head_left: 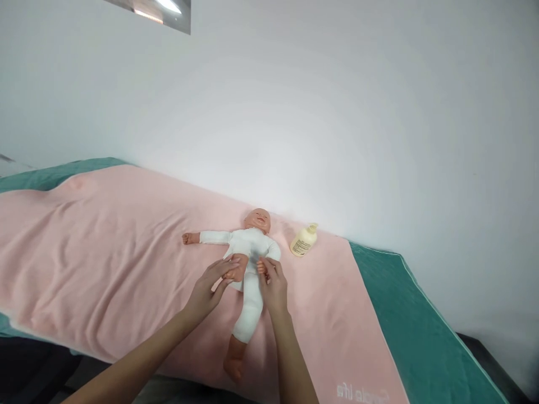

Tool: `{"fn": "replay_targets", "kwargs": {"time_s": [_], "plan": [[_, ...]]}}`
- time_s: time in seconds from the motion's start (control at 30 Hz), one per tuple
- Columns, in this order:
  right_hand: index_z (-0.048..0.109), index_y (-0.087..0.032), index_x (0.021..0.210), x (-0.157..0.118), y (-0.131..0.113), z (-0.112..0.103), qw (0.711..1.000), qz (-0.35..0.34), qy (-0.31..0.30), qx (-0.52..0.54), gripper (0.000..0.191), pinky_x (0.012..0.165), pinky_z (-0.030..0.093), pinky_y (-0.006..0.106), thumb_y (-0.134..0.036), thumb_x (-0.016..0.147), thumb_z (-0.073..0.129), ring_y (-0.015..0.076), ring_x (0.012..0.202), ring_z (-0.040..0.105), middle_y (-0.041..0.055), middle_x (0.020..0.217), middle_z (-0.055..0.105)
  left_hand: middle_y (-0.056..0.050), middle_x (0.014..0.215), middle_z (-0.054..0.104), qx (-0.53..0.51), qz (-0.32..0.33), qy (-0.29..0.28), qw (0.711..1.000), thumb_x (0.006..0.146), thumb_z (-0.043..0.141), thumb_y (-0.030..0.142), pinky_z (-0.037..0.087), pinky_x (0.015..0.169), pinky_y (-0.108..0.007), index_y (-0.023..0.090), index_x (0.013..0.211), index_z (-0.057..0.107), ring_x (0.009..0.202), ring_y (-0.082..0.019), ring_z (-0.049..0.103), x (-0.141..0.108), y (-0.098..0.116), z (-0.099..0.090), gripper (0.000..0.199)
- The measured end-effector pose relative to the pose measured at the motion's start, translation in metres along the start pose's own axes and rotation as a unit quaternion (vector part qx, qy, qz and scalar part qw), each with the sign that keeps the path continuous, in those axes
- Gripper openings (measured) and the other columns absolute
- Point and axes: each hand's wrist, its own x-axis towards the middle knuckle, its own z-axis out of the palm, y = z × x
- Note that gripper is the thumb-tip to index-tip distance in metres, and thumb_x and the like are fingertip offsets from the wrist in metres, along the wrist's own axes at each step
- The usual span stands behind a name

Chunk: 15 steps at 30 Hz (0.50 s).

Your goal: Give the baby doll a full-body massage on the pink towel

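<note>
A baby doll (252, 292) with a white cloth body lies on its back, its head toward the wall. One of its legs is folded up over the belly. My left hand (210, 283) grips the foot (236, 269) of that folded leg, thumb below and fingers above. With bent fingers, my right hand (274, 283) holds the doll's small hand (261, 265) at the side of its belly. The other leg stretches toward me between my forearms, and the other arm reaches out to the left. Just right of the doll's head stands a pale yellow pump bottle (303, 240), slightly tilted in view.
Beneath the doll is a pink blanket (126, 252), wrinkled on the left, with white lettering at its near right corner. A green sheet (412, 314) shows beyond it on both sides. Behind the bed rises a white wall (295, 112). Something dark (33, 367) is at the lower left.
</note>
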Motion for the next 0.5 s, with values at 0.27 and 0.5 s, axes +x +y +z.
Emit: {"fn": "replay_targets", "kwargs": {"time_s": [0.27, 0.5], "plan": [[0.062, -0.023, 0.121, 0.006, 0.012, -0.010, 0.999, 0.032, 0.006, 0.028, 0.036, 0.078, 0.053, 0.030, -0.024, 0.087, 0.049, 0.0193, 0.097, 0.060, 0.0096, 0.114, 0.058, -0.007, 0.126, 0.062, 0.016, 0.025, 0.002, 1.000, 0.091, 0.051, 0.026, 0.042, 0.104, -0.044, 0.022, 0.123, 0.057, 0.133, -0.025, 0.041, 0.012, -0.003, -0.007, 0.033], [0.057, -0.016, 0.122, 0.005, 0.048, -0.058, 0.917, 0.313, 0.197, 0.147, 0.053, 0.075, 0.053, 0.032, -0.045, 0.078, 0.064, 0.0206, 0.083, 0.065, 0.0076, 0.101, 0.067, -0.005, 0.114, 0.068, 0.035, 0.086, 0.002, 0.996, 0.085, 0.062, 0.021, 0.054, 0.089, -0.035, 0.024, 0.131, 0.051, 0.122, -0.024, 0.052, -0.056, 0.005, -0.034, 0.047]]}}
